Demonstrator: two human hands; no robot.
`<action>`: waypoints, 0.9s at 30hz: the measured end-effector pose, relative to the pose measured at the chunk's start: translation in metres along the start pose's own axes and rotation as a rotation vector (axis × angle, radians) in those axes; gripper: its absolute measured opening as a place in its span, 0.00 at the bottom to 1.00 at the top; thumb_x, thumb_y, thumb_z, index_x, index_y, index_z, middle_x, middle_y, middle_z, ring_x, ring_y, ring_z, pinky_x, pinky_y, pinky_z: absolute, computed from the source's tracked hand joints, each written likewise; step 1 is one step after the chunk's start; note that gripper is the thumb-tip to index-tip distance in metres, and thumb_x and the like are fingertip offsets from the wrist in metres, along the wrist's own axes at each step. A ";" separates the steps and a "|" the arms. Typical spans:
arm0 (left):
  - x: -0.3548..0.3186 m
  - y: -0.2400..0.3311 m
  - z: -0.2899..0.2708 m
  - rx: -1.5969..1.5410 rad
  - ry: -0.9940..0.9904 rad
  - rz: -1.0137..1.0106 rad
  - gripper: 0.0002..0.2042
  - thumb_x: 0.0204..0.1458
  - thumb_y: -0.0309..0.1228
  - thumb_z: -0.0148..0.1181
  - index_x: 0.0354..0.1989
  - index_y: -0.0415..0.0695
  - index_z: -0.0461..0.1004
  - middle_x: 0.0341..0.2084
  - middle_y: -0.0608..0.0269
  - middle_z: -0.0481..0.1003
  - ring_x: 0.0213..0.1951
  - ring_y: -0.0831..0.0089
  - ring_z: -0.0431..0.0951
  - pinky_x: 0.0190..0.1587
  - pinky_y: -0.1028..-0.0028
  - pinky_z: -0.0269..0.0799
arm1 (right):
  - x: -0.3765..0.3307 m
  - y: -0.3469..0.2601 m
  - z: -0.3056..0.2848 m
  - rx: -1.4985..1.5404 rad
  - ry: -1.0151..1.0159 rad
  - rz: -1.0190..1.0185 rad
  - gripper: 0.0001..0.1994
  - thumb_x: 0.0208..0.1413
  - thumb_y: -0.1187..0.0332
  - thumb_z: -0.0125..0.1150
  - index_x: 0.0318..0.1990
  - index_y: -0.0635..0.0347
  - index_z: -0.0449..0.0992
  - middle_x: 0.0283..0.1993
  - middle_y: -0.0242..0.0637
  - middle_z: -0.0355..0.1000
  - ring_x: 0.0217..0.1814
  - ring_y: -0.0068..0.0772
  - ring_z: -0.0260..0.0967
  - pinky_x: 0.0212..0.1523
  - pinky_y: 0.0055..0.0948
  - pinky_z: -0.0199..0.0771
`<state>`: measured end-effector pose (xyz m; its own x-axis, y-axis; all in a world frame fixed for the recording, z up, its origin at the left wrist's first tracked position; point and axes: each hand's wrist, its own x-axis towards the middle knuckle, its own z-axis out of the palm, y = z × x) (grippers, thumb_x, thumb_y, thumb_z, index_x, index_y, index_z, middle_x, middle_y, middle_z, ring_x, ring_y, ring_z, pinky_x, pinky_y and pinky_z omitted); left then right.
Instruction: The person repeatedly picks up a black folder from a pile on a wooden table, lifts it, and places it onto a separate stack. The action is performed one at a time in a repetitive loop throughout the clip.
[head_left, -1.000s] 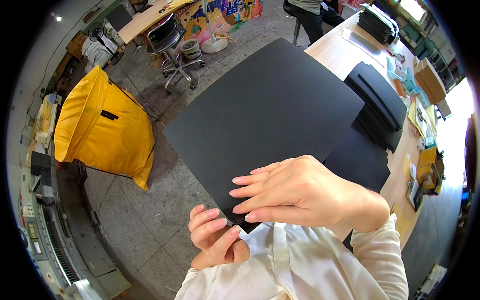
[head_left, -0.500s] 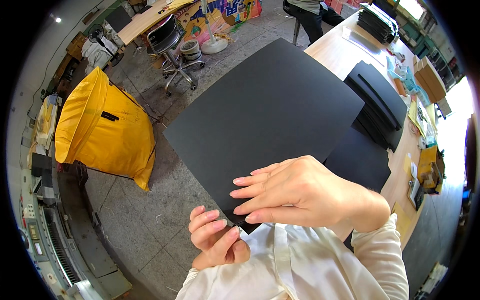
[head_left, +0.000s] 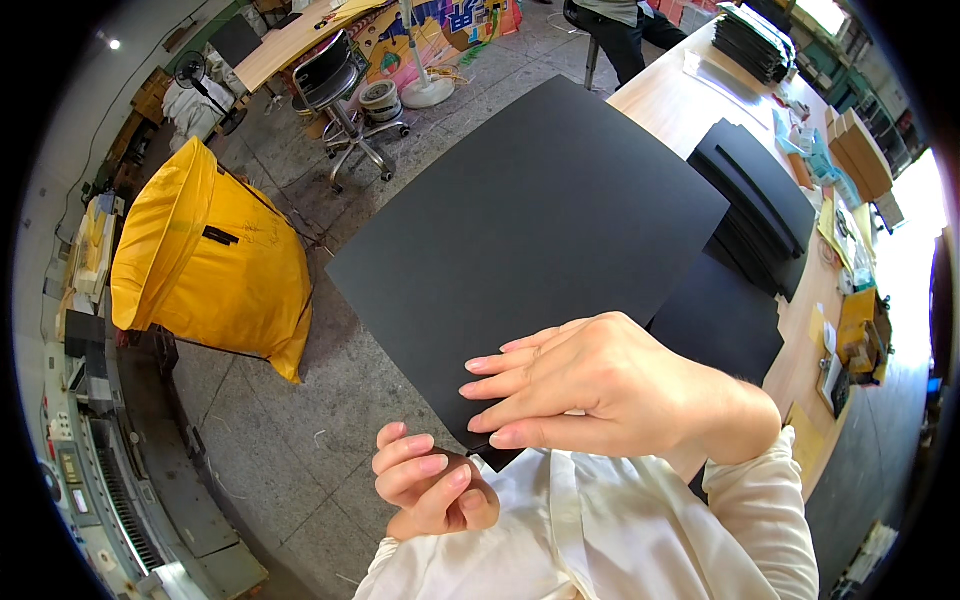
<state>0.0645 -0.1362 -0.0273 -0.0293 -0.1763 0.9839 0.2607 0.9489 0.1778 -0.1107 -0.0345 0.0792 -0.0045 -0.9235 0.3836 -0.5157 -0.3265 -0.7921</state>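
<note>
A large black sheet of card spreads out in front of me, its near corner close to my white shirt. My right hand lies palm down on the near part of the sheet, fingers stretched out and slightly apart. Just beside that corner, my left hand has its fingers curled in toward the thumb. Anything between those fingers is too small or hidden to make out. A small black flap shows at the sheet's corner, between my two hands.
A pale wooden table runs along the right, bearing black card pieces, a black stack and cardboard boxes. A yellow sack stands on the floor at left. Behind are a wheeled chair and a seated person.
My left hand has shifted very slightly left and its fingers have turned a little beside the sheet's corner. My right hand and the black sheet stay almost still.
</note>
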 end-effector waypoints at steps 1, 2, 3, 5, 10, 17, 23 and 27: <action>0.000 0.000 0.000 0.005 -0.012 -0.001 0.17 0.47 0.30 0.44 0.42 0.39 0.74 0.41 0.45 0.68 0.44 0.51 0.70 0.50 0.48 0.68 | 0.000 0.000 0.000 -0.002 0.001 -0.002 0.10 0.59 0.63 0.60 0.34 0.58 0.84 0.43 0.42 0.80 0.54 0.41 0.76 0.52 0.35 0.78; 0.000 0.000 0.000 0.010 -0.024 -0.002 0.17 0.48 0.30 0.44 0.42 0.39 0.74 0.41 0.45 0.68 0.45 0.51 0.70 0.50 0.48 0.68 | 0.000 0.000 -0.001 0.010 -0.003 0.000 0.09 0.57 0.65 0.62 0.36 0.60 0.84 0.42 0.45 0.80 0.54 0.43 0.76 0.54 0.37 0.77; 0.001 0.000 0.000 0.016 -0.036 -0.003 0.17 0.48 0.30 0.44 0.42 0.39 0.74 0.41 0.45 0.68 0.45 0.51 0.70 0.50 0.48 0.68 | 0.001 -0.002 -0.002 0.022 -0.008 0.002 0.08 0.56 0.67 0.65 0.38 0.62 0.84 0.42 0.47 0.80 0.53 0.44 0.77 0.55 0.38 0.77; 0.001 0.000 -0.001 0.020 -0.054 -0.006 0.17 0.48 0.30 0.44 0.43 0.39 0.75 0.41 0.45 0.68 0.45 0.51 0.70 0.50 0.48 0.68 | 0.001 -0.003 -0.002 0.030 -0.012 0.002 0.09 0.54 0.69 0.67 0.40 0.64 0.84 0.41 0.49 0.80 0.53 0.46 0.77 0.57 0.39 0.76; 0.002 0.003 -0.004 0.037 -0.105 -0.032 0.17 0.48 0.30 0.45 0.43 0.40 0.75 0.42 0.45 0.68 0.45 0.52 0.69 0.50 0.48 0.67 | 0.000 -0.003 -0.001 0.010 -0.003 -0.012 0.09 0.53 0.69 0.67 0.40 0.63 0.84 0.42 0.48 0.80 0.52 0.45 0.77 0.56 0.39 0.76; 0.003 0.006 -0.006 0.039 -0.154 -0.062 0.17 0.46 0.28 0.45 0.43 0.41 0.75 0.43 0.46 0.68 0.45 0.53 0.69 0.51 0.48 0.66 | -0.002 0.001 0.000 -0.016 0.016 -0.012 0.10 0.59 0.64 0.60 0.32 0.59 0.83 0.42 0.43 0.80 0.54 0.41 0.76 0.54 0.36 0.77; 0.001 0.006 -0.005 0.024 -0.147 -0.052 0.18 0.44 0.28 0.44 0.43 0.41 0.75 0.43 0.46 0.67 0.46 0.53 0.69 0.52 0.47 0.66 | -0.004 0.001 0.000 -0.012 0.010 -0.006 0.10 0.59 0.64 0.60 0.32 0.59 0.83 0.42 0.44 0.80 0.54 0.41 0.76 0.54 0.36 0.77; 0.002 0.007 -0.008 0.028 -0.167 -0.047 0.18 0.44 0.28 0.44 0.45 0.42 0.74 0.44 0.46 0.67 0.47 0.53 0.68 0.52 0.48 0.66 | -0.004 0.001 0.002 -0.013 0.010 -0.017 0.10 0.59 0.63 0.60 0.32 0.59 0.83 0.42 0.43 0.80 0.54 0.41 0.76 0.54 0.36 0.77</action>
<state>0.0742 -0.1318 -0.0245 -0.2015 -0.1771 0.9633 0.2282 0.9480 0.2220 -0.1090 -0.0314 0.0760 -0.0041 -0.9159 0.4015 -0.5270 -0.3392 -0.7792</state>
